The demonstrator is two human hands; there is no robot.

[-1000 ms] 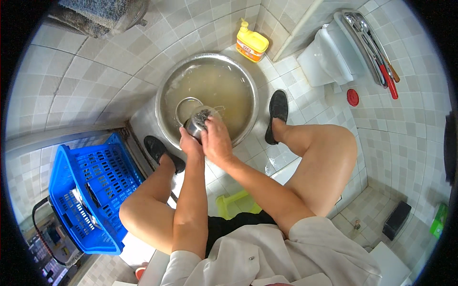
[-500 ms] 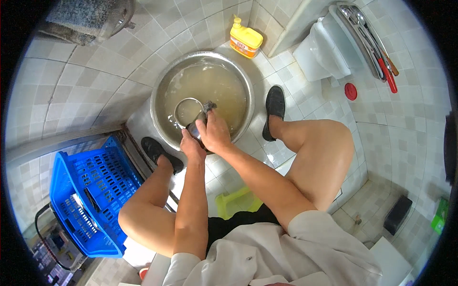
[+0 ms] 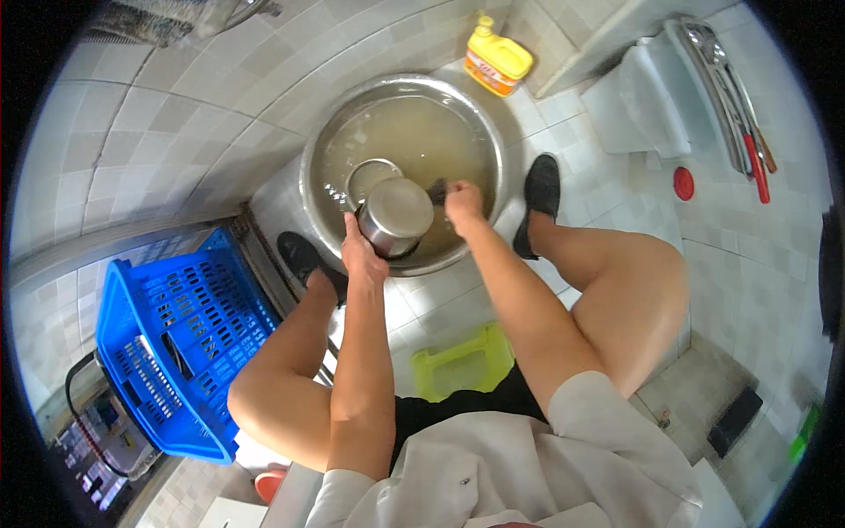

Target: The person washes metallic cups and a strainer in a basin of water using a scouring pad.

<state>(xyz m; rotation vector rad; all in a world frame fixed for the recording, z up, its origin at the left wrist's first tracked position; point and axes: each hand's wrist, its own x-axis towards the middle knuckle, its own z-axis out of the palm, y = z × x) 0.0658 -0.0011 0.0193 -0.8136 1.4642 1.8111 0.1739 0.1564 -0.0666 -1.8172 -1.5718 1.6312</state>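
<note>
As the half-curled left hand [image 3: 363, 255] grips a cylindrical silver-metal pot [image 3: 399, 209], seemingly steadying it, the nearly closed right hand [image 3: 465, 206] pinches a dark scrubber [image 3: 437, 190]. Both things are over the round silver-metal basin [image 3: 311, 178].

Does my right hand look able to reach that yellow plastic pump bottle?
Probably, leaning forward: only the round metal basin lies between your right hand, holding a dark scrubber, and the bottle.

The metal cup [image 3: 400, 211] is hiding some fingers of my left hand [image 3: 363, 250]. My right hand [image 3: 464, 205] and the dark scrubber [image 3: 437, 191] are blurring. Murky water [image 3: 431, 132] is hiding the floor of the basin [image 3: 306, 180]. The top edge is cutting a grey towel [image 3: 150, 25].
</note>
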